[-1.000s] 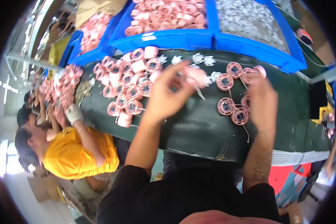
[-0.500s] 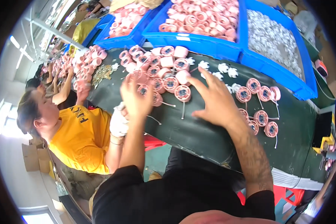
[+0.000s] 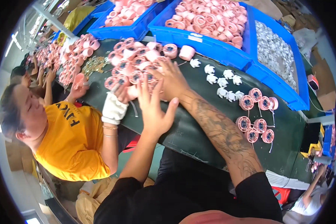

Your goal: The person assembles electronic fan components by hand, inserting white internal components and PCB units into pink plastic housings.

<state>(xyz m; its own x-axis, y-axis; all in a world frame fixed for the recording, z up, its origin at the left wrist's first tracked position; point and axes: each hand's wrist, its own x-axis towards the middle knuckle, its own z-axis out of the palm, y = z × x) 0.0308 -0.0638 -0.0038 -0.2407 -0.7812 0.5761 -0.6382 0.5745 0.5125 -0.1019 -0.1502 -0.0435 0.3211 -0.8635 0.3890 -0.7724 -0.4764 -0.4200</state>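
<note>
A cluster of pink round housings [image 3: 136,61], several with dark circuit parts inside and white cords, lies heaped on the dark green table. My right hand [image 3: 171,80] reaches across to the cluster's right side, its fingers stretched out against the housings. Close beside it, my left hand [image 3: 156,114] is raised at the near edge of the cluster with fingers spread. Neither hand grips anything that I can see. Some housings behind my fingers are hidden. A co-worker's white-gloved hand [image 3: 115,106] is at the cluster's near left, by a pink housing.
Blue bins of pink shells [image 3: 209,18] and small white parts [image 3: 274,48] line the far side. Loose white flower-shaped pieces [image 3: 223,82] lie right of centre. Further right sit several corded housings [image 3: 260,125]. A co-worker in a yellow shirt [image 3: 76,138] sits close on my left.
The housings on my side have been pushed left into a tighter cluster. My right hand has moved left and uncovered the white pieces. The view has shifted too.
</note>
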